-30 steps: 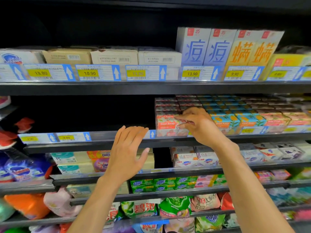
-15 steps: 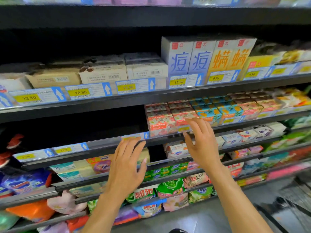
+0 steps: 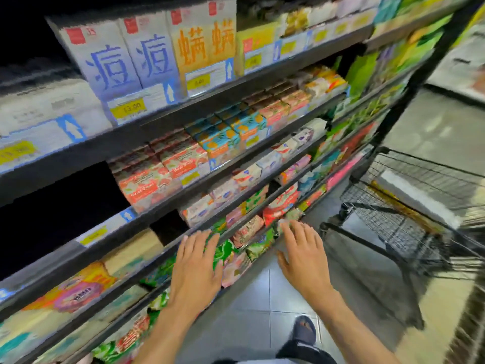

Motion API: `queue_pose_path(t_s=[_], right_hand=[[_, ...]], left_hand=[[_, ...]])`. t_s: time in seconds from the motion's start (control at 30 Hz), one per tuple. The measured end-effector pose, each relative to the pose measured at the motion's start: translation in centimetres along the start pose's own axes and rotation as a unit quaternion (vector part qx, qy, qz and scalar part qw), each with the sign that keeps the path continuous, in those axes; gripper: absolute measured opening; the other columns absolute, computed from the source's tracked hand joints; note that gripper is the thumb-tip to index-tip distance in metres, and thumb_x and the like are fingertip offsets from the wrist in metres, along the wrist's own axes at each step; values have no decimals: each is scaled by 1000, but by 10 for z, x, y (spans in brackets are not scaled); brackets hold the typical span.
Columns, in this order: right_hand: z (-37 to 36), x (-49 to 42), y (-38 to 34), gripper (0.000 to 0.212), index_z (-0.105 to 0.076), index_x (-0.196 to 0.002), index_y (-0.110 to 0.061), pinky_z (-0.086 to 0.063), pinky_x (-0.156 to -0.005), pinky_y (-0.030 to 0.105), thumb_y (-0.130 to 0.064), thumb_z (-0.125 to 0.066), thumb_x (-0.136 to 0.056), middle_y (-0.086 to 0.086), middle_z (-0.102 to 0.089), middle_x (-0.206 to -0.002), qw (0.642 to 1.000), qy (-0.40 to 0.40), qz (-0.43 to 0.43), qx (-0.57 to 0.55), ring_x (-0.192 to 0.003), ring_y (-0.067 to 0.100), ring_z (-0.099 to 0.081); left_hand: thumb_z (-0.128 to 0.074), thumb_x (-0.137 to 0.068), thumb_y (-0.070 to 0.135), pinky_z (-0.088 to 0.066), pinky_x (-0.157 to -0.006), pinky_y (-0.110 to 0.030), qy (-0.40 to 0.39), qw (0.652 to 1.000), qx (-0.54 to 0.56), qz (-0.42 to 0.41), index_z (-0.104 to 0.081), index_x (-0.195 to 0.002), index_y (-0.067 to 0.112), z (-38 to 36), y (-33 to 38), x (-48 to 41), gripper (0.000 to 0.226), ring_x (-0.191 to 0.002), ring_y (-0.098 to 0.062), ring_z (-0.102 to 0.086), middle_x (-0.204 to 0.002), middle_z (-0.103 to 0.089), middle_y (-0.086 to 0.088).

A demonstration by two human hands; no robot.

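My left hand is held flat with straight fingers in front of the lower shelves, empty. My right hand is also flat and empty, out over the floor beside the shelf edge. Red and white goat soap boxes stand in a row on the middle shelf, above both hands. Blue and orange soap boxes sit to their right. Neither hand touches any product.
Tall blue-lettered and orange-lettered boxes stand on the upper shelf. Green and red soap packs fill the lower shelves. A black wire shopping cart stands at right on the tiled floor. My foot shows below.
My right hand left the goat soap boxes and dropped away from the shelf. Both hands came down, and the view swung right and downward, bringing the cart and floor into sight.
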State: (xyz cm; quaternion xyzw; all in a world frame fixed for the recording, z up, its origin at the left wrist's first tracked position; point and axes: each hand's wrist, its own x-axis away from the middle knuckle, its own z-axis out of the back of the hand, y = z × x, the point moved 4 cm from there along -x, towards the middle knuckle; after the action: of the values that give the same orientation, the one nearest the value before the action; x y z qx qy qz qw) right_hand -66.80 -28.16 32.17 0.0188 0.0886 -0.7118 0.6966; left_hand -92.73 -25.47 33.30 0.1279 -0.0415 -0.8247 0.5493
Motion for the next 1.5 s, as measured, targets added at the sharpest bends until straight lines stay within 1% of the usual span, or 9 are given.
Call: queue_pose_path(t_s=[0.17,0.3,0.5,0.67,0.83,0.97,1.17,1.43,1.5], right_hand=[[-8,40,86,75,-56,-143,-9,-41,-113,52,-39,-80,-78,14,-53,-144,996,-24,-87,18,-133,37,-51],[-9,65,164,76,-56,-144,-7,-43,-112,53,-39,-82,-80,14,-54,-145,989,-26,-143,14,-133,37,-52],[4,90,283,74,-51,-150,-11,-39,-116,52,-47,-72,-88,11,-51,-150,972,-14,-235,-4,-138,35,-48],[23,110,361,75,-50,-150,-13,-41,-115,50,-53,-71,-89,9,-52,-148,953,14,-301,-27,-137,33,-48],[35,131,420,76,-50,-151,-14,-38,-120,49,-55,-70,-90,9,-51,-151,932,23,-361,-22,-140,32,-46],[40,133,455,75,-49,-151,-15,-38,-119,48,-54,-70,-90,7,-51,-151,922,11,-387,-23,-140,30,-46],[37,112,503,75,-57,-144,-15,-44,-115,48,-54,-78,-84,7,-58,-143,910,1,-415,-9,-134,30,-51],[28,34,584,75,-58,-145,-15,-43,-115,46,-54,-78,-84,8,-59,-144,894,-7,-447,-1,-135,30,-53],[23,12,605,76,-54,-149,-15,-42,-117,47,-54,-75,-87,9,-56,-147,891,-13,-453,-16,-137,31,-51]], left_hand=[[-68,-83,34,-36,-116,-53,-24,997,11,-66,-57,-138,13,-31,71,-38,59,-130,-33,-50,-139,-54,-8],[-68,-81,34,-40,-113,-52,-70,993,23,-94,-52,-144,16,-53,146,-74,68,-130,-33,-50,-141,-53,-6],[-55,-83,42,-37,-115,-50,-99,986,18,-135,-51,-146,17,-88,265,-130,68,-134,-30,-48,-148,-51,-5],[-64,-83,37,-37,-113,-46,-95,977,20,-189,-53,-143,14,-110,359,-172,65,-131,-32,-49,-143,-54,-9],[-75,-82,30,-44,-109,-55,-105,964,25,-243,-56,-140,10,-128,437,-207,64,-128,-34,-53,-140,-56,-13],[-77,-82,30,-46,-107,-56,-122,953,13,-278,-59,-138,8,-148,476,-234,62,-128,-34,-54,-138,-58,-13],[-78,-82,32,-44,-109,-53,-146,938,11,-314,-59,-139,9,-181,521,-279,65,-128,-33,-54,-138,-59,-12],[-75,-84,37,-42,-113,-52,-164,921,25,-353,-59,-140,12,-231,581,-385,63,-130,-30,-54,-141,-58,-9],[-68,-86,39,-41,-114,-52,-172,915,27,-363,-58,-140,12,-244,593,-416,61,-131,-31,-53,-141,-57,-9]])
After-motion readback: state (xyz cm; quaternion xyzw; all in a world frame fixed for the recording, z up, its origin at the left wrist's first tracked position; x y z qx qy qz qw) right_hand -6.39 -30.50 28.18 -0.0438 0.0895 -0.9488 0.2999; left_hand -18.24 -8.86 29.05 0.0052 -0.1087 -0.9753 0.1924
